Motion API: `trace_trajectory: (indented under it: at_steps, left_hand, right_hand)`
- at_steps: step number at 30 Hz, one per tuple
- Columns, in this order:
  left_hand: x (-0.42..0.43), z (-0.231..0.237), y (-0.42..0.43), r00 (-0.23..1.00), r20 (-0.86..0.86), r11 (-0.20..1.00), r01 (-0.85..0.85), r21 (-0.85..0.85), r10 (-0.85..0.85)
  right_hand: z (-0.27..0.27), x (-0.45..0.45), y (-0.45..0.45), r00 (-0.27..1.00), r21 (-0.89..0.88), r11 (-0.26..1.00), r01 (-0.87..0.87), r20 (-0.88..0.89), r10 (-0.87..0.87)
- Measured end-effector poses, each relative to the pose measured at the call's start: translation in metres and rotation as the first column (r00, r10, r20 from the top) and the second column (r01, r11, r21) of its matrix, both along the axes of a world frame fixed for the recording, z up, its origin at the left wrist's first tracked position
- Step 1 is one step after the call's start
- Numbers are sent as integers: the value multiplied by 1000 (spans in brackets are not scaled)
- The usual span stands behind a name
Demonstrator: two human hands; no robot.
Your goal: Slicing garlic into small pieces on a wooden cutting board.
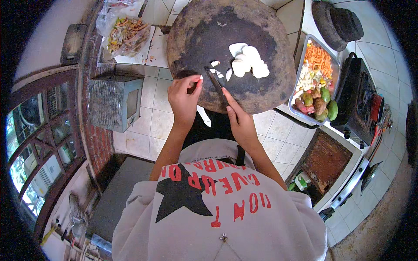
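Observation:
A thick round wooden chopping board [225, 94] lies in front of me. My left hand [184, 98] is over its near left edge, pinching a small white piece [201, 77] between thumb and fingertips. My right hand [240, 119] grips a dark-bladed knife [216, 83], its blade pointing away over the board. Past the blade tip lie several small white cut pieces [215, 63]. To their right is a heap of larger white vegetable pieces [249, 60], too bright to name more exactly.
At the right, a clear plastic tub [291, 109] holds orange strips, pale chunks and green fruits beside a black gas stove [354, 94]. A stone mortar [329, 26] stands behind it. A plastic bag of peelings [127, 36] is at the back left, above a boxy appliance [114, 101].

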State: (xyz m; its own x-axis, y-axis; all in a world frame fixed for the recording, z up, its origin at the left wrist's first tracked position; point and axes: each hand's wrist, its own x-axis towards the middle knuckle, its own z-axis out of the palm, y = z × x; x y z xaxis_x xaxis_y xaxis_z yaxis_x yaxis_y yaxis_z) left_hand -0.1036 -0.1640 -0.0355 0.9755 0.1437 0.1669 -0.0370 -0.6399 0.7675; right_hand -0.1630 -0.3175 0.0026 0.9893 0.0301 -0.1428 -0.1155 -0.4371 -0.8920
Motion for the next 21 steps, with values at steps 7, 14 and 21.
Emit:
trace_trajectory:
  at_steps: [7, 14, 21]
  left_hand:
    - [14, 13, -5, 986, 96, 970, 150, -193, -133]
    - [17, 17, 0, 925, 68, 915, 356, 192, -374]
    - [40, 23, -23, 930, 45, 916, 349, 199, -365]
  right_hand:
    - [23, -7, -12, 999, -442, 896, -44, 7, 52]
    - [26, -8, -14, 998, -590, 808, 9, 61, 33]
    - [23, -24, -25, 996, -531, 846, 47, 91, 3]
